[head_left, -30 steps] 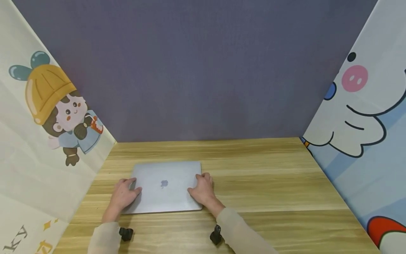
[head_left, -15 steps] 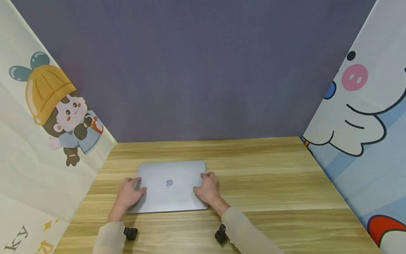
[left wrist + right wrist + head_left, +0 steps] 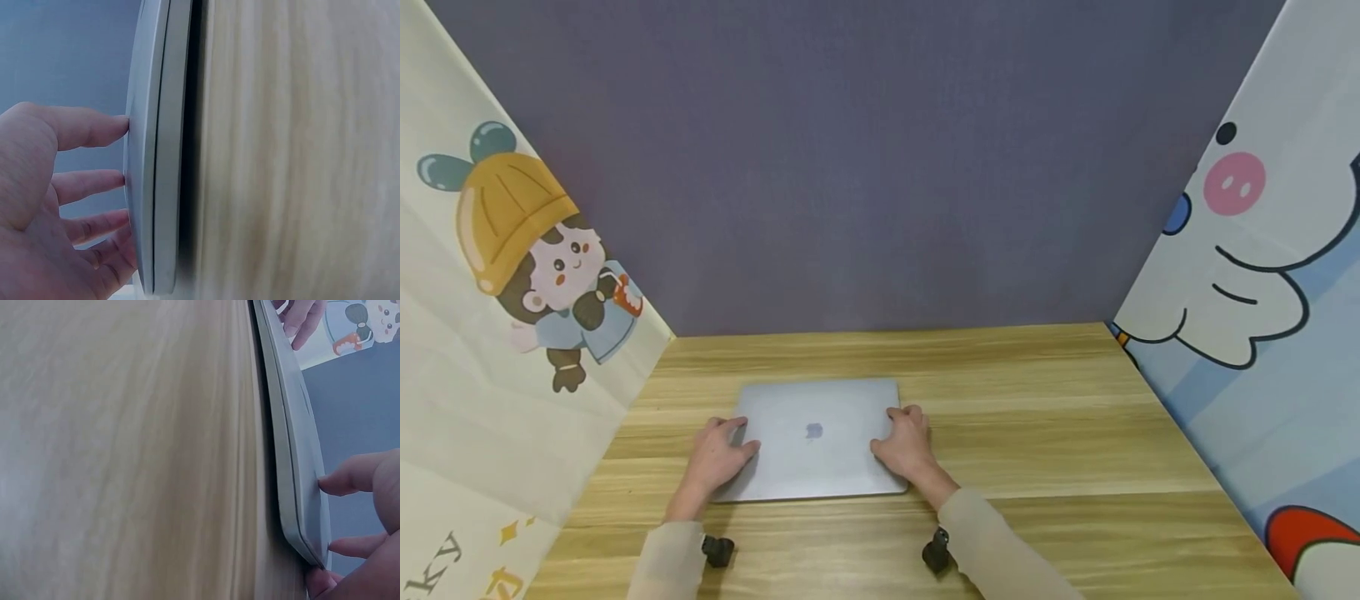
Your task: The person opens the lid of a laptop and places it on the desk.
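Tbl (image 3: 1045,417) room R; hands (image 3: 717,454) (image 3: 907,446) @ laptop (image 3: 820,462) edges

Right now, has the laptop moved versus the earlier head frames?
Yes: in the head view, the laptop has shifted right, away from the table's back-left corner.

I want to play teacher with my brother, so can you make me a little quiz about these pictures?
1. True or false: the laptop is wide open, showing its keyboard.

2. What shape is the logo on the lid?
A star
B apple
C heart

3. Fill the gap: the person's ____ hand is the one nearer the drawn yellow hat.

Key: 1 false; 2 B; 3 left.
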`<state>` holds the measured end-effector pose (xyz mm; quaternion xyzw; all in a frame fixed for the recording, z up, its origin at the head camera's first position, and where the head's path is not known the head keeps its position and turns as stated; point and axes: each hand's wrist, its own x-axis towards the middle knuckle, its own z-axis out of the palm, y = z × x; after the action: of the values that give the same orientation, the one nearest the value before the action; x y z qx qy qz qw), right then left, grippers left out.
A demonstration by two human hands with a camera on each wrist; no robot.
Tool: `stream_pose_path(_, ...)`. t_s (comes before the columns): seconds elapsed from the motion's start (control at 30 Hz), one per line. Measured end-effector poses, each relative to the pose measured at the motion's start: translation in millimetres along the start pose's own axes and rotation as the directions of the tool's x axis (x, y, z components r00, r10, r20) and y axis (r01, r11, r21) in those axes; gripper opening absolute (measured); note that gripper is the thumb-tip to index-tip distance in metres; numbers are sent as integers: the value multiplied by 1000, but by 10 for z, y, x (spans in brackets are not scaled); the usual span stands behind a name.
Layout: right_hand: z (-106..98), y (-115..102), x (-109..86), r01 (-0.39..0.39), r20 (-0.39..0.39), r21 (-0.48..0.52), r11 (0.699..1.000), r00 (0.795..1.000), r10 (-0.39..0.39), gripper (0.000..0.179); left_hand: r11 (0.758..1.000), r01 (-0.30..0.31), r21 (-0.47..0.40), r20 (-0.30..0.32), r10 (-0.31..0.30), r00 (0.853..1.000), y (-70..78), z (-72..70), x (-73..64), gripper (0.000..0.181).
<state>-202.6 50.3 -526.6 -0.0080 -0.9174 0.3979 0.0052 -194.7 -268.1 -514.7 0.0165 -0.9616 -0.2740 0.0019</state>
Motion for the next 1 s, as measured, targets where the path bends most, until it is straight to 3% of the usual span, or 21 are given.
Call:
stream_pose_path(0.57, -218, 199, 12, -24, -16, 29, 999, 1000, 25, 66, 1000, -11, -9, 1, 11, 1000, 214, 141, 14, 57)
stream_pose_path(1.0, -355, 358, 23, -33, -17, 42, 999, 999, 34, 65, 998, -52, -19, 12, 53, 999, 374, 242, 48, 55)
